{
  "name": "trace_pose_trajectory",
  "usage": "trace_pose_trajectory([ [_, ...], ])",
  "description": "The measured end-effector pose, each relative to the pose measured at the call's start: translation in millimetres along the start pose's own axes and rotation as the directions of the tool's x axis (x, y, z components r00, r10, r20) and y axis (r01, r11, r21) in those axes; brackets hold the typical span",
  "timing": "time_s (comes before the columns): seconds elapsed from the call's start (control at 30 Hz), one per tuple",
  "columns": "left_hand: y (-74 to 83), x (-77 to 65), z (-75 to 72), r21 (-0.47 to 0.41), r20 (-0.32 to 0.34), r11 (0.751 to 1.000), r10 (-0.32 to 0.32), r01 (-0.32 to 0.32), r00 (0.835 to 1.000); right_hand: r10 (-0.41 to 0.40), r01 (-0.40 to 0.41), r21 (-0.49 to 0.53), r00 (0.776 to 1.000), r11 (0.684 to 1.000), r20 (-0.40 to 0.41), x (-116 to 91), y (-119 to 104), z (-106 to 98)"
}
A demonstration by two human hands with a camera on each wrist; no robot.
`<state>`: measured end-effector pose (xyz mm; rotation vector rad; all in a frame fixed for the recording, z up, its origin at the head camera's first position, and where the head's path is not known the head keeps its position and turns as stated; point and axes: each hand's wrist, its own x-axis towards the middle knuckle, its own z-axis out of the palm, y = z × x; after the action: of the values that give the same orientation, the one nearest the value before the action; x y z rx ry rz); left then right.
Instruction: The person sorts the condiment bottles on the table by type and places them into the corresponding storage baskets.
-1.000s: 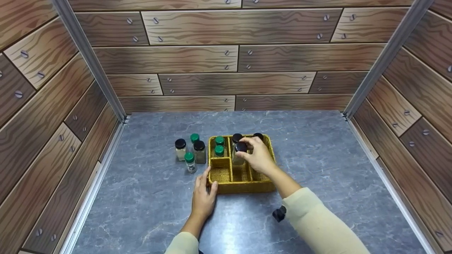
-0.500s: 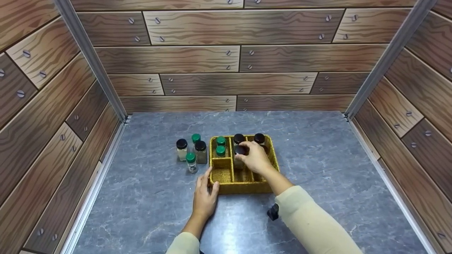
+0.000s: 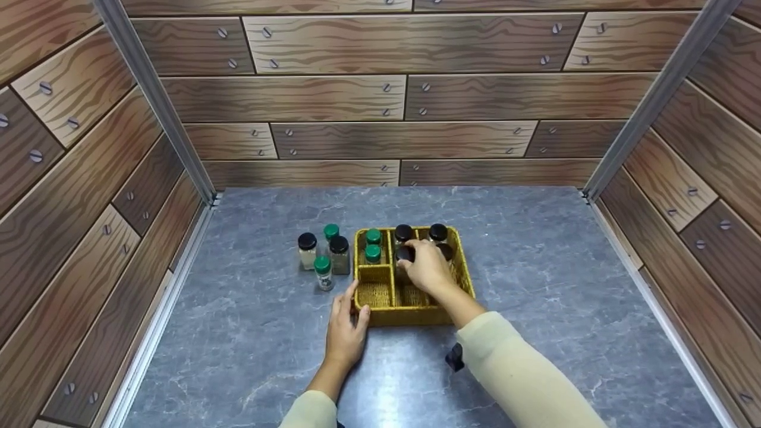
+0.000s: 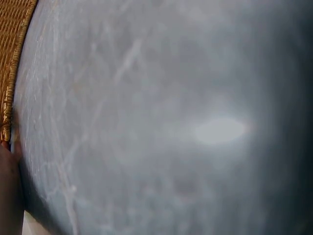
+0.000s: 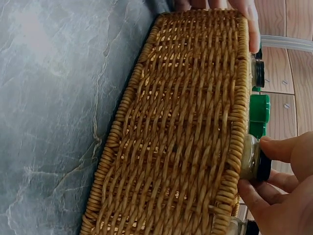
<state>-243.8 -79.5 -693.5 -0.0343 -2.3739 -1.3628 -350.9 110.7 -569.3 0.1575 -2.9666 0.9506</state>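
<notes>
Fingers of the right hand [image 3: 430,268] pinch a jar [image 5: 256,160] by its cap, likely because its body is inside the middle column of the basket [image 3: 410,317]; relaxed fingers of the left hand [image 3: 345,334] touch the near-left corner, presumably bracing it.

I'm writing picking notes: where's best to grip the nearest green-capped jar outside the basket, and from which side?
Probably the cap, pinched from above, coming from the near left: the jar stands upright with nothing over its cap, the other three jars stand behind it, and the basket and left hand are toward its right.
</notes>
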Motion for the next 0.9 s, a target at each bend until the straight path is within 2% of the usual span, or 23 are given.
trace_pose_trajectory([
  [0.43,0.2,0.4,0.4,0.018,-0.013,1.0,-0.001,0.001,1.0,-0.014,0.013,-0.014,0.999,1.0,-0.046,0,2,3],
  [0.73,-0.3,-0.8,1.5,0.017,-0.015,1.0,-0.001,0.001,1.0,-0.032,0.032,0.017,0.999,0.999,0.006,-1,3,-3],
  [0.9,0.8,-1.3,1.5,0.01,-0.022,1.0,-0.004,0.004,1.0,-0.102,0.098,0.063,0.993,0.993,0.058,1,8,-14],
])
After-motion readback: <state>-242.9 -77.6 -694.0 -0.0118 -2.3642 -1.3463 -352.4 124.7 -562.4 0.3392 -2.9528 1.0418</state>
